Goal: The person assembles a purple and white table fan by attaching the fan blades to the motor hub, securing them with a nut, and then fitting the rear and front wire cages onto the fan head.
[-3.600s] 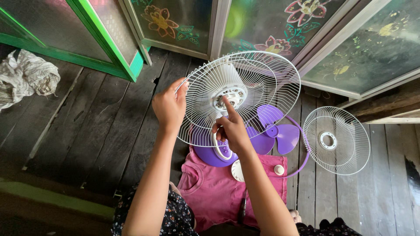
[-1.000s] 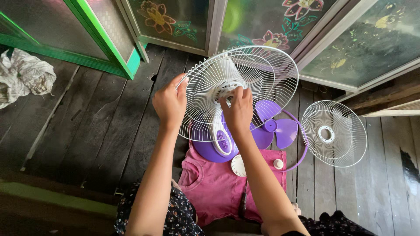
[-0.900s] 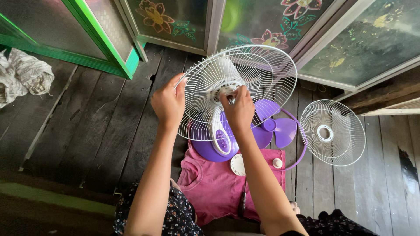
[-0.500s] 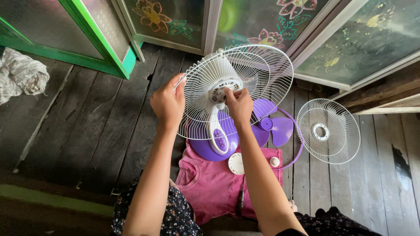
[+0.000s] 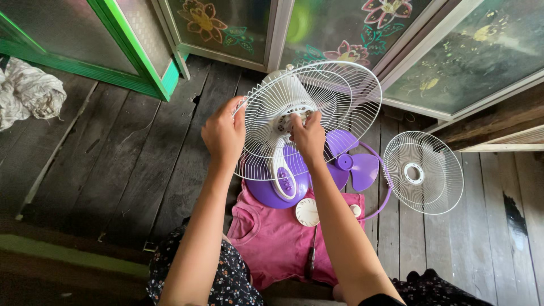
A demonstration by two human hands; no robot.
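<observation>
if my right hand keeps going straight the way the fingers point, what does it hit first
Probably the white hub at the centre of the rear fan guard: your right hand has its fingertips already at it, pointing up and left. Depth is hard to judge, so contact isn't certain.

Fan guard (image 5: 340,96): you hold a white wire cage.
Fan base (image 5: 277,190): purple, with a white neck.
Blade (image 5: 354,164): purple.
Second guard (image 5: 422,173): white wire with a white centre ring.
Round cap (image 5: 307,212): white.
Cloth (image 5: 283,238): pink.
Your clothing (image 5: 226,283): black with small pale flowers.
Floor (image 5: 113,164): dark grey-brown planks.
Door frame (image 5: 136,62): bright green.
Glass panels (image 5: 345,28): frosted, painted with pink and orange flowers.
Rag (image 5: 28,93): off-white.
</observation>
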